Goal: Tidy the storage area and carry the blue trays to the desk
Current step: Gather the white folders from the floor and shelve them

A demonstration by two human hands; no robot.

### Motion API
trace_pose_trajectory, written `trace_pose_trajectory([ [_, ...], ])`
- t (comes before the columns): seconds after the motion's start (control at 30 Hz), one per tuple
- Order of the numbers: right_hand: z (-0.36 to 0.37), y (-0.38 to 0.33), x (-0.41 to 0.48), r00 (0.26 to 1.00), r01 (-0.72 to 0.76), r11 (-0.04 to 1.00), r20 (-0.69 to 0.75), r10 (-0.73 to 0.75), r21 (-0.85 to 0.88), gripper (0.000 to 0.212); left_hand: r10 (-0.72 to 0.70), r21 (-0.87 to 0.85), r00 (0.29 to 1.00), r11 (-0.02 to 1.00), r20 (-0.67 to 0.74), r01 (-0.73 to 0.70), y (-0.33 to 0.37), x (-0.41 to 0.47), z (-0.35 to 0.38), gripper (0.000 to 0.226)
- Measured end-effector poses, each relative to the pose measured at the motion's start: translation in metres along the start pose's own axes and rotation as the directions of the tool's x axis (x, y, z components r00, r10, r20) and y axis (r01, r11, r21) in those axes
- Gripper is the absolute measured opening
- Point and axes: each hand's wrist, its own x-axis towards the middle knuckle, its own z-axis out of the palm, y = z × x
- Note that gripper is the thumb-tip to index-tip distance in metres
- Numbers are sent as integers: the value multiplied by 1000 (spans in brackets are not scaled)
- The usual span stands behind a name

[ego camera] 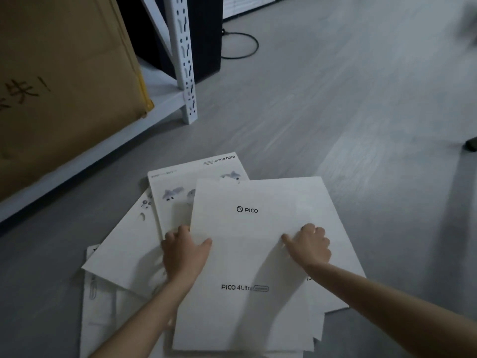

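Several flat white PICO-printed cardboard sleeves lie fanned out on the grey floor. The top sleeve [247, 254] carries the words PICO and PICO 4 Ultra. My left hand [184, 251] grips its left edge, thumb on top and fingers curled underneath. My right hand [309, 245] rests on the sleeve's right part with fingers curled and the thumb pointing left across it. More sleeves [178, 192] stick out from below at the left and back. No blue tray is in view.
A white metal shelf upright [184, 60] stands at the back left, its bottom shelf holding a large brown cardboard box [62, 81]. A black box [204, 34] and a looped black cable [242, 45] sit behind it. Open grey floor [361, 112] spreads to the right.
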Motion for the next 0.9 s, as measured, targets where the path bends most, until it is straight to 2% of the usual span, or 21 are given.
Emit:
trace_pose_trajectory([
  [0.1, -3, 0, 3, 994, -101, 981, 54, 93, 164, 87, 26, 147, 996, 988, 82, -38, 11, -4, 7, 56],
  [0.17, -5, -3, 9, 989, -134, 948, 96, 111, 289, 87, -11, 132, 995, 991, 97, -2, 11, -6, 6, 65],
  [0.23, -7, -4, 14, 982, -160, 910, 152, 109, 383, 79, -113, 31, 985, 993, 133, 110, 3, -7, 2, 73],
  [0.3, -8, -3, 14, 975, -146, 893, 217, 56, 426, 60, -196, -185, 959, 954, 205, 235, -11, -8, -1, 71],
  [0.37, -7, -3, 13, 963, -117, 877, 269, -14, 465, 41, -221, -367, 952, 885, 210, 286, -27, -11, -3, 67],
  [0.4, -7, -5, 12, 956, -107, 866, 290, -46, 489, 36, -223, -406, 956, 868, 192, 284, -33, -11, -4, 65],
  [0.53, -16, -16, 10, 943, -26, 857, 298, -150, 514, 34, -186, -494, 968, 834, 169, 246, -34, -10, -12, 47],
  [0.63, -30, -16, 16, 933, 0, 839, 303, -196, 545, 27, -78, -554, 990, 822, 118, 131, -19, -7, -22, 29],
  [0.7, -43, -10, 24, 930, -18, 803, 304, -205, 596, 19, 7, -636, 995, 769, 100, 59, -4, -2, -32, 21],
  [0.77, -58, -1, 37, 948, -32, 744, 255, -188, 668, 21, 75, -731, 987, 680, 144, 55, 14, 2, -40, 22],
  [0.8, -65, 4, 43, 965, 3, 742, 192, -178, 670, 25, 100, -755, 978, 651, 184, 76, 23, 3, -37, 23],
  [0.83, -71, 11, 51, 979, 71, 790, 109, -172, 609, 30, 116, -757, 968, 647, 221, 95, 30, 2, -30, 26],
  [0.9, -76, 28, 64, 990, 136, 930, -10, -141, 341, 44, 125, -711, 954, 694, 272, 111, 41, -2, -8, 31],
])
